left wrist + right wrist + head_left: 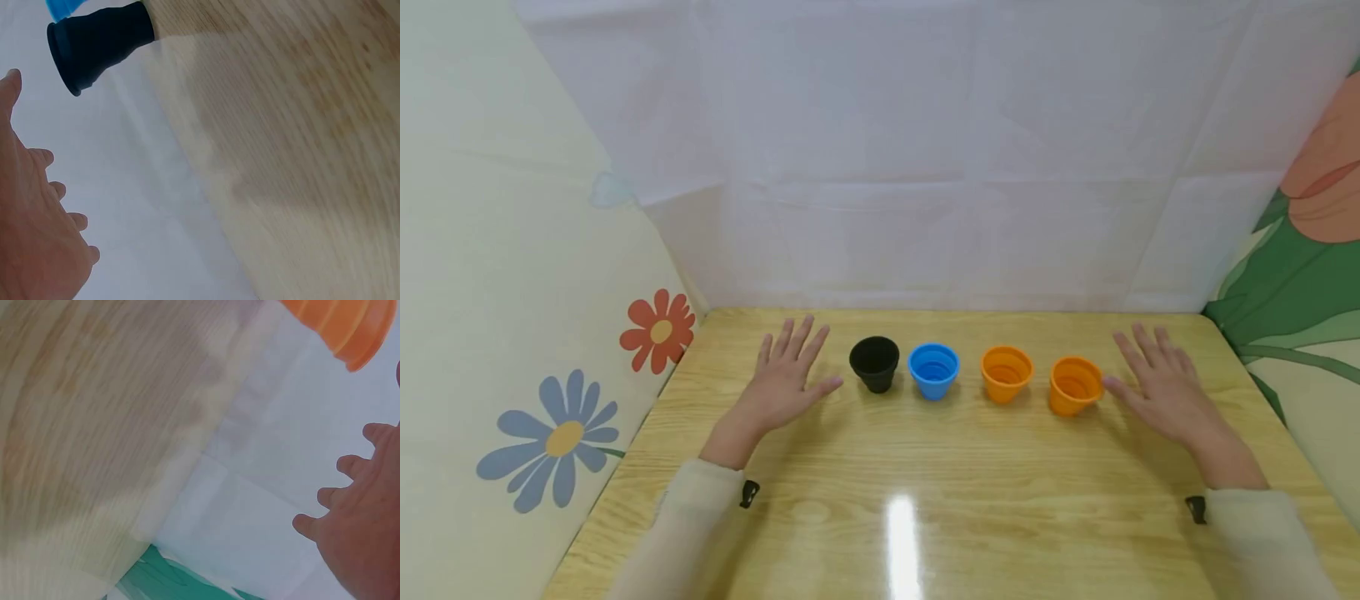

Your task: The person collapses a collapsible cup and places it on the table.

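Four is avoided here: several small ribbed cups stand upright in a row on the wooden table. Leftmost is a black cup [877,382], then a blue cup [934,388], an orange cup [1004,388] and, slightly nearer, another orange cup [1067,402]. My left hand [786,379] hovers left of the black cup, fingers spread, holding nothing. On the far side, my right hand [1168,396] is spread beside the rightmost orange cup, its thumb tip close to the rim; whether they touch I cannot tell. The left wrist view shows the black cup [103,44]; the right wrist view shows an orange cup [347,325].
The light wooden table [820,475] meets a white cloth [925,167] hung behind it. A panel with painted flowers [565,437] borders the left, and another with green leaves [1307,283] borders the right. Light glares off the table's front middle.
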`<state>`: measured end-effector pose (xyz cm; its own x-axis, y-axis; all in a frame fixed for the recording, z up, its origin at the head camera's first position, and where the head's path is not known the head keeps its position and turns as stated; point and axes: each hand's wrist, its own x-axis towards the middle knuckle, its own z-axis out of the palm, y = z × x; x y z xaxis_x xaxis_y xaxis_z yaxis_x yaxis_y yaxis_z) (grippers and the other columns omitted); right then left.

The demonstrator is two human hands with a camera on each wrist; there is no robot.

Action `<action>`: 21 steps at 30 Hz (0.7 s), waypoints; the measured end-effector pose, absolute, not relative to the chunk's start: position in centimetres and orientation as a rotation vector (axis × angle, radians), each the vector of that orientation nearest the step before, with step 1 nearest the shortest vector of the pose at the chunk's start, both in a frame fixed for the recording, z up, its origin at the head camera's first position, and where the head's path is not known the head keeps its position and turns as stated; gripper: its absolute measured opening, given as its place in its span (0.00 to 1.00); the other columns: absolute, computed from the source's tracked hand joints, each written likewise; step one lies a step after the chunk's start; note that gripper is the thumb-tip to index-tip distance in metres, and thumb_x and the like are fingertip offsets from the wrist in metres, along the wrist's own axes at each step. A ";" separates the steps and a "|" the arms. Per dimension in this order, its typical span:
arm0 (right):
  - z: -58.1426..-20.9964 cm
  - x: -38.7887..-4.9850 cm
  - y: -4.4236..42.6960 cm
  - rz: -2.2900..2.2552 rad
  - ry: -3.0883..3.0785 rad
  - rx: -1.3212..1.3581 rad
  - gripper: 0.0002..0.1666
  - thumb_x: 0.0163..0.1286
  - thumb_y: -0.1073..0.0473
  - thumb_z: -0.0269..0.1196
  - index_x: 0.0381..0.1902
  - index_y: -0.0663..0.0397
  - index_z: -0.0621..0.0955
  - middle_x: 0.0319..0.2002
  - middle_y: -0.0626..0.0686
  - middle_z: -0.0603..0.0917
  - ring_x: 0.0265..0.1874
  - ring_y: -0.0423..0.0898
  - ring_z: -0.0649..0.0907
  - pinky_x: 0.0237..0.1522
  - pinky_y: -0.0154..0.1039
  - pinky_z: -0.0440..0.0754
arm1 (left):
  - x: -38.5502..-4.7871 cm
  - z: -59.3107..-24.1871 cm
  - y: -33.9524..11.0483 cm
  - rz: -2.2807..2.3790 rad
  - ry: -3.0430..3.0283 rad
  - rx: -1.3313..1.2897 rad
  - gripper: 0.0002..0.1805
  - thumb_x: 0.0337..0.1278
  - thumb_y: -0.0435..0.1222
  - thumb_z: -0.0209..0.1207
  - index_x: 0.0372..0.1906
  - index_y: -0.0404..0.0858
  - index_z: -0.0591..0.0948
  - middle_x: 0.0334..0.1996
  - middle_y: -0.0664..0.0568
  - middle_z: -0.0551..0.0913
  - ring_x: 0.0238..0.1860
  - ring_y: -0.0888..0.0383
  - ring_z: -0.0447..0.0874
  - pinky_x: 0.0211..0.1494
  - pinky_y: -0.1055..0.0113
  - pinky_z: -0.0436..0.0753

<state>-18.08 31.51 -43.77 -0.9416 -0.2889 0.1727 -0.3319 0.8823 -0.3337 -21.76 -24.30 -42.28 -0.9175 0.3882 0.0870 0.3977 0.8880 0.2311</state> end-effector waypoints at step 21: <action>-42.7 -18.5 26.7 0.597 -2.925 0.581 0.46 0.79 0.38 0.52 0.82 0.56 0.50 0.80 0.68 0.43 0.78 0.68 0.39 0.74 0.71 0.37 | -21.7 -42.1 -20.6 -0.346 -2.967 -0.745 0.48 0.71 0.63 0.50 0.83 0.48 0.44 0.83 0.49 0.34 0.81 0.45 0.25 0.78 0.36 0.33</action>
<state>-18.54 26.69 -42.74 -0.9222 -0.3469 0.1709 -0.3861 0.8503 -0.3575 -21.69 -20.59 -42.13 -0.8810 0.4588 0.1154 0.4730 0.8578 0.2011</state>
